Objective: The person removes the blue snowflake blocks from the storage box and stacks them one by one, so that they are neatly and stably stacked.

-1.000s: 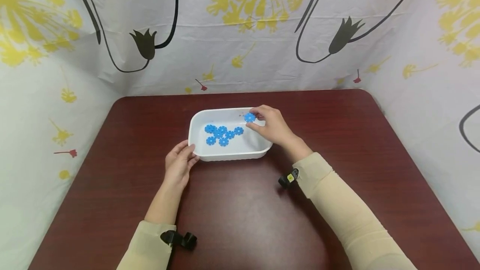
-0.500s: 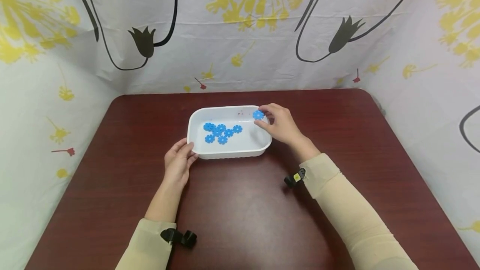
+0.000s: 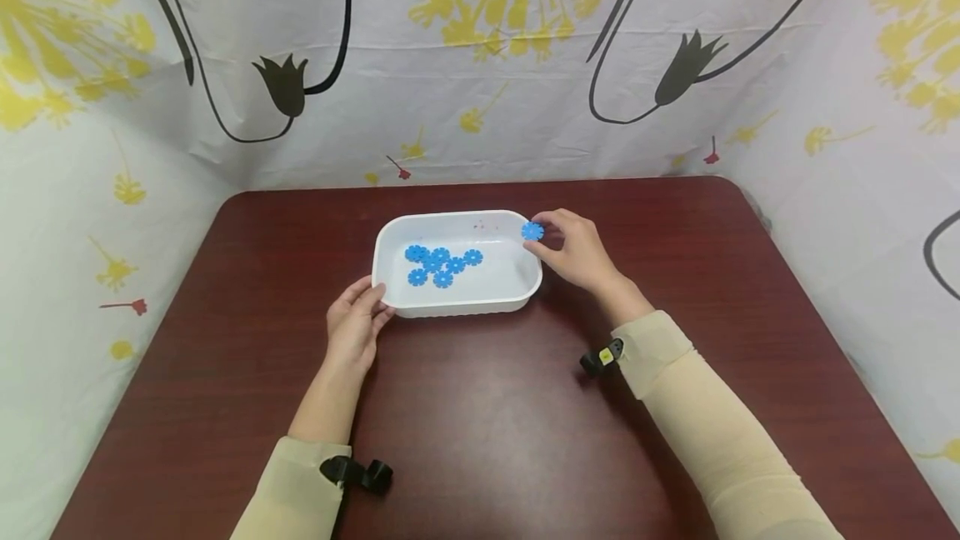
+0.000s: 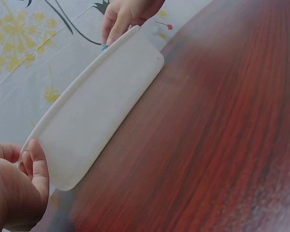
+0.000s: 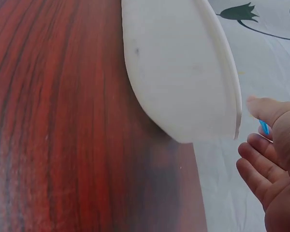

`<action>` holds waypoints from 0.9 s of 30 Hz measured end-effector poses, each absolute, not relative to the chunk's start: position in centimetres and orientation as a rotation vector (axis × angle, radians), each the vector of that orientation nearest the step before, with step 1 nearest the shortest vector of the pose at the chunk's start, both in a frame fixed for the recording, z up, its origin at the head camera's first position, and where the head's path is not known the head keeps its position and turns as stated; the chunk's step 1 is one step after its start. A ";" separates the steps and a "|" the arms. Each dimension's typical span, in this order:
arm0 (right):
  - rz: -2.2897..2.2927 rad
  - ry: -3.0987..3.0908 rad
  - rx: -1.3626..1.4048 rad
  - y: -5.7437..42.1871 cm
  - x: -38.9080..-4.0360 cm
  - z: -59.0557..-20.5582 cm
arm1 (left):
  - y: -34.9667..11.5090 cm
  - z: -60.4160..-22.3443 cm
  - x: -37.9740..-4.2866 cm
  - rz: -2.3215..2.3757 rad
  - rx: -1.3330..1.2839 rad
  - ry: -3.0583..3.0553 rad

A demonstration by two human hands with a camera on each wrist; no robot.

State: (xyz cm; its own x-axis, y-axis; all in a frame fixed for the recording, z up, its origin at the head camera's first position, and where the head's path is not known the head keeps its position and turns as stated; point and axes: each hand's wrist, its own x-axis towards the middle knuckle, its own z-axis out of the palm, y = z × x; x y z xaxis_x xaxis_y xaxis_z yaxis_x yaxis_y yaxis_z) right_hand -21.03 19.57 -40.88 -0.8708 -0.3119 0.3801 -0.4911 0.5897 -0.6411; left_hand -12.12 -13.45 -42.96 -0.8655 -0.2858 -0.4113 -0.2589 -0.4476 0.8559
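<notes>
A white plastic tray (image 3: 495, 282) rests on the table with several blue flower-shaped discs (image 3: 435, 263) lying in its left half. My left hand (image 3: 354, 327) grips the tray's near left corner; in the left wrist view its fingers (image 4: 38, 164) curl at the rim. Between thumb and fingertips my right hand (image 3: 577, 248) pinches one blue notched disc (image 3: 532, 231), just above the tray's far right corner. In the right wrist view only a sliver of that blue disc (image 5: 264, 126) shows behind the thumb, apart from the tray wall (image 5: 183, 67).
The dark red-brown wooden table (image 3: 480, 407) extends around the tray on all sides. White cloth with yellow and grey flower prints (image 3: 480, 132) hangs behind and at both sides. Black camera mounts (image 3: 358, 475) sit on both sleeve cuffs.
My right hand has moved to the right with the pinched disc, from over the tray's inside to its right rim. The left hand stays on the tray.
</notes>
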 end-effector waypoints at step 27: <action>1.088 -2.729 0.509 24.1 -20.4 -43.8 | -13.8 -43.1 -12.3 -2.559 0.819 -1.652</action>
State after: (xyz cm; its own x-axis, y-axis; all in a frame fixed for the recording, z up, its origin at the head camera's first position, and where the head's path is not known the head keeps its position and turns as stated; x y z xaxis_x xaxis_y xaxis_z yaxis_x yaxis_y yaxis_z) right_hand -20.42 24.10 -43.75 -0.9293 -0.2523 0.2697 -0.3687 0.6776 -0.6364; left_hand -12.34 -13.78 -43.13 -0.8650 -0.2617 -0.4281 -0.2824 -0.4514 0.8465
